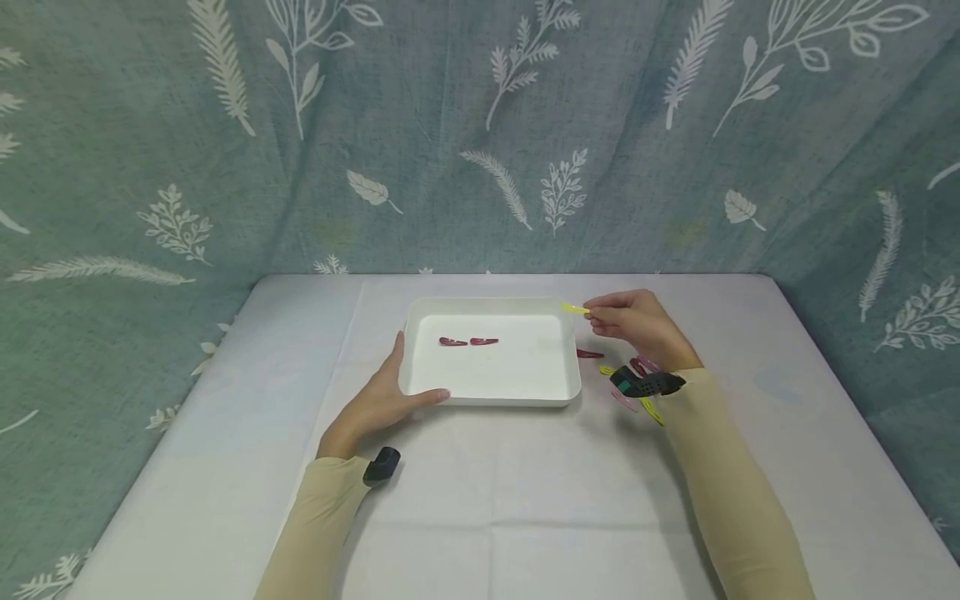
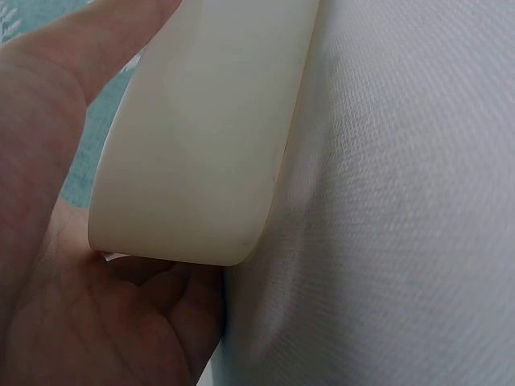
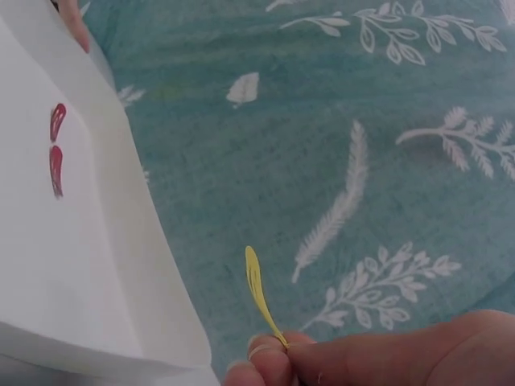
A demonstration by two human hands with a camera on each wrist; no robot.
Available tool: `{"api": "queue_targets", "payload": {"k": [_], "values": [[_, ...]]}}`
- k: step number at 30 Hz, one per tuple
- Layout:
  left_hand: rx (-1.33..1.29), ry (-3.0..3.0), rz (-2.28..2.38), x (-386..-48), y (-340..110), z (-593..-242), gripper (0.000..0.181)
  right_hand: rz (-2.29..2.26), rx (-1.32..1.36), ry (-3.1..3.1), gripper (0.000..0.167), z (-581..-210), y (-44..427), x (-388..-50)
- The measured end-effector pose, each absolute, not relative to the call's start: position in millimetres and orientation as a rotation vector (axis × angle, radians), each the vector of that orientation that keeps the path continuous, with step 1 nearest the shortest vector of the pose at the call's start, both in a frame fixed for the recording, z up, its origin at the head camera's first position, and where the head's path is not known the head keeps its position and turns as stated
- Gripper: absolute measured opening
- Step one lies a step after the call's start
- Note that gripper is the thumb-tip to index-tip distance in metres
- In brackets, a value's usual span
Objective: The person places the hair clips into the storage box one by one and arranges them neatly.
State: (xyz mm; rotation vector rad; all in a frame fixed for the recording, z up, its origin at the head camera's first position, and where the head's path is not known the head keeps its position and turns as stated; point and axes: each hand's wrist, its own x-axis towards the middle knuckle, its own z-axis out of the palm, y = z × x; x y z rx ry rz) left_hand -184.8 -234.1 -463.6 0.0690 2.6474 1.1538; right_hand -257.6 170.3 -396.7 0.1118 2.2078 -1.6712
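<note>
A white tray [image 1: 525,379] sits on the table, with two dark red hair clips [image 1: 483,341] lying end to end on its floor. At its front left corner, my left hand [image 1: 381,404] holds the tray: fingers along the left side, thumb at the front wall. The left wrist view shows the tray wall [image 2: 201,145] between thumb and fingers. Beyond the right rim, my right hand [image 1: 637,321] pinches a yellow hair clip [image 3: 256,281] by one end between thumb and fingertips. The clip's other end points toward the tray's back right corner, raised above the table.
Right of the tray lie several loose hair clips: a dark red one [image 1: 589,354], a pink one [image 1: 624,402] and yellow ones [image 1: 651,411], partly hidden under my right wrist. A leaf-patterned green cloth [image 1: 450,150] hangs behind the white-covered table [image 1: 450,500].
</note>
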Motion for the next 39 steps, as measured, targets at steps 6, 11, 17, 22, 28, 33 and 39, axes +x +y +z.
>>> {"api": "queue_targets", "payload": {"k": [6, 11, 17, 22, 28, 33, 39], "values": [[0.117, 2.650, 1.191, -184.8, -233.8, -463.7, 0.142, -1.669, 0.074, 2.189, 0.036, -394.8, 160.9, -264.8], [0.117, 2.658, 1.188, -185.8, -233.7, -464.2, 0.143, -1.657, 0.029, 2.182, 0.035, -395.6, 152.8, -272.5], [0.154, 2.656, 1.235, -184.6, -233.6, -463.7, 0.141, -1.647, 0.015, 2.182, 0.033, -397.9, 140.2, -279.1], [0.169, 2.649, 1.249, -184.4, -233.5, -463.5, 0.141, -1.624, 0.008, 2.174, 0.032, -399.1, 132.2, -281.3], [0.156, 2.648, 1.232, -184.7, -233.7, -463.3, 0.142, -1.573, 0.007, 2.186, 0.030, -402.7, 123.7, -286.2], [0.155, 2.650, 1.237, -185.5, -234.0, -463.9, 0.142, -1.560, 0.011, 2.186, 0.029, -404.7, 116.1, -290.1], [0.131, 2.655, 1.198, -186.4, -234.1, -465.8, 0.143, -1.548, 0.016, 2.184, 0.027, -405.8, 106.0, -291.7]]}}
